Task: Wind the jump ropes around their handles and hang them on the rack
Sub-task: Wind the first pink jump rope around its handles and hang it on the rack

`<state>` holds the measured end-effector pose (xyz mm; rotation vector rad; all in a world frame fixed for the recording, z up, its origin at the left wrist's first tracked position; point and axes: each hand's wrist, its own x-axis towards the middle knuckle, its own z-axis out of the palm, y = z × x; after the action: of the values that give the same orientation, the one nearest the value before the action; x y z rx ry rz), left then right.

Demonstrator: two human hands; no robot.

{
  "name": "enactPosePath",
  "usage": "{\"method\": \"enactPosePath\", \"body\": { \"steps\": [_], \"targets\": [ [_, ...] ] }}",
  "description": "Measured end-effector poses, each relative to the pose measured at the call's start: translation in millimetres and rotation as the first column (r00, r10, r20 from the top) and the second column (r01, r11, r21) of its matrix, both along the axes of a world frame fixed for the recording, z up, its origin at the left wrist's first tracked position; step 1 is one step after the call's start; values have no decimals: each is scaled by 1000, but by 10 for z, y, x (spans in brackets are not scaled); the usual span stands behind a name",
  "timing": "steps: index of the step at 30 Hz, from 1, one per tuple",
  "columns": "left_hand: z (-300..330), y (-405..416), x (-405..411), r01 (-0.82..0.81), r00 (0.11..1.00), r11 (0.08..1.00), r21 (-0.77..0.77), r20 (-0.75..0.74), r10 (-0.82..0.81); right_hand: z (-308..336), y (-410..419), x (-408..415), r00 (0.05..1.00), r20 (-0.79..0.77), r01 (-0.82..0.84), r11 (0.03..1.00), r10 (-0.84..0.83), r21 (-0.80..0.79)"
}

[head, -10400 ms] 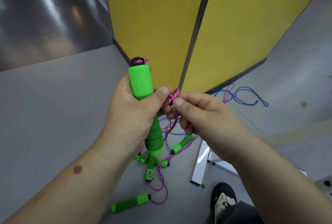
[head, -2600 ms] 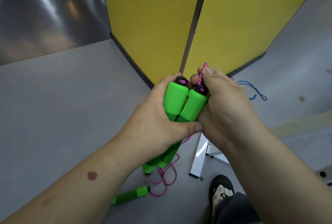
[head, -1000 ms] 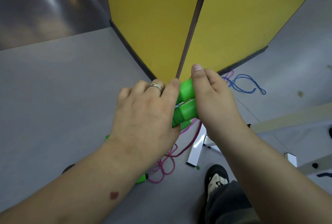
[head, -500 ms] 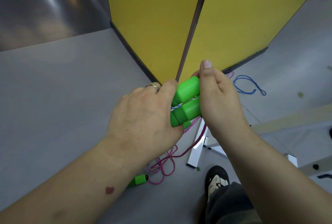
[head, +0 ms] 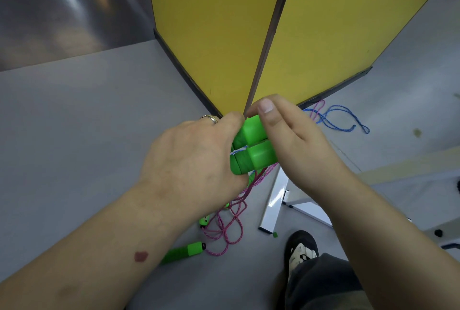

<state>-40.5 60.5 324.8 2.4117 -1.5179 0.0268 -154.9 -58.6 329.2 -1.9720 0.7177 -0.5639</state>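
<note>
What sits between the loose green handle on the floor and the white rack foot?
In the head view, coils of pink rope lie between the loose green handle and the white rack foot.

left hand (head: 191, 160): fingers curled, gripping | right hand (head: 293, 140): fingers curled, gripping | wrists close together

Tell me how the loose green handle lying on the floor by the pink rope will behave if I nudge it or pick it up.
The green handle looks round, so a sideways nudge will probably roll it. Its foam-like grip suggests it is light and not slippery. The pink rope at its end lies in limp loops, so it should trail and dangle when lifted.
</note>
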Motion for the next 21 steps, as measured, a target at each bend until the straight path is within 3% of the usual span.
{"method": "enactPosePath", "body": {
  "steps": [5,10,13,16,19,21],
  "targets": [
    [-13,-4,-17,15,1000,1000,-2,21,-15,-96,-3,62,997,-37,65,992,-69,-104],
    [-63,-24,-38,-3,985,998,-69,173,15,-57,-9,53,988,20,152,973,-151,-176],
    [-38,-29,-85,-4,996,999,-40,94,8,-43,6,53,988,5,154,973,-156,-169],
    [3,-14,-41,-42,999,999,-9,-23,41,-38,-75,15,999,5,45,995,-45,93],
    [78,10,68,-59,985,998,-5,-163,57,-34,-235,-52,997,50,-81,889,66,450],
    [124,23,164,-102,966,995,-9,-238,97,-41,-296,-87,997,20,-77,890,77,448]
  ]
}}
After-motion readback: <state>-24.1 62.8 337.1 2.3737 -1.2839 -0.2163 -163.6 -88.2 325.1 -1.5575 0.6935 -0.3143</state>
